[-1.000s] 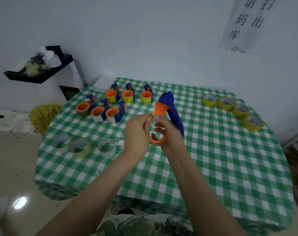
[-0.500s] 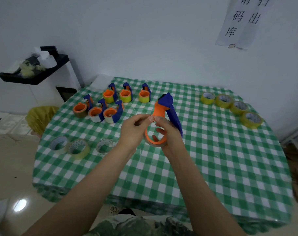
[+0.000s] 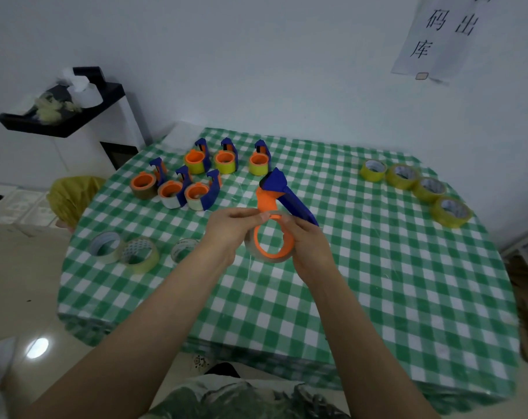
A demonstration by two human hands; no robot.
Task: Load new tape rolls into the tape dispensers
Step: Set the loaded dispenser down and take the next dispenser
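Left hand (image 3: 230, 227) pinches clear roll (image 3: 273, 259) top; right hand (image 3: 308, 246) grips tape dispenser (image 3: 287, 195).

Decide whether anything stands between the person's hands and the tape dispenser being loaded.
Nothing visible does. The right hand grips the dispenser around its tape roll, and the left hand pinches at the roll's top, so both are in contact with it.
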